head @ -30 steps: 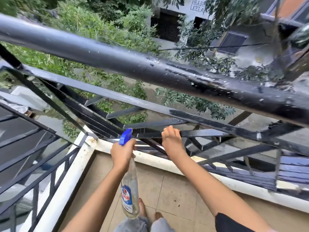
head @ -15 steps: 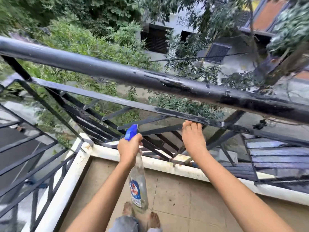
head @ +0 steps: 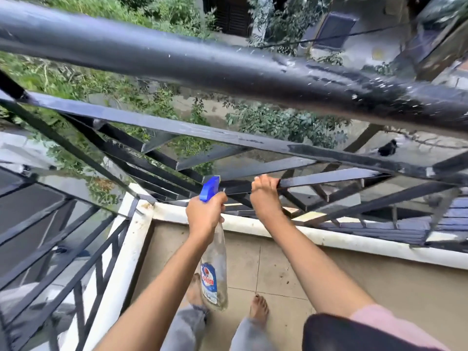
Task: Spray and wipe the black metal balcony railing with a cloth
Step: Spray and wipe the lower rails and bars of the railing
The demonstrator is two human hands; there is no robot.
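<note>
Droplets on the top rail [head: 228, 69] suggest spraying has started. Below it, the left hand [head: 206, 216] grips the spray bottle [head: 215, 282], the right hand [head: 264, 198] curls round a bar [head: 329, 178]; no cloth visible.

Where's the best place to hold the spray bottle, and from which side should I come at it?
Take the spray bottle at its narrow neck, just under the blue trigger head, where the left hand holds it now. Come from behind, the person's side, since the nozzle points at the railing and the clear body hangs down, widening below.
</note>
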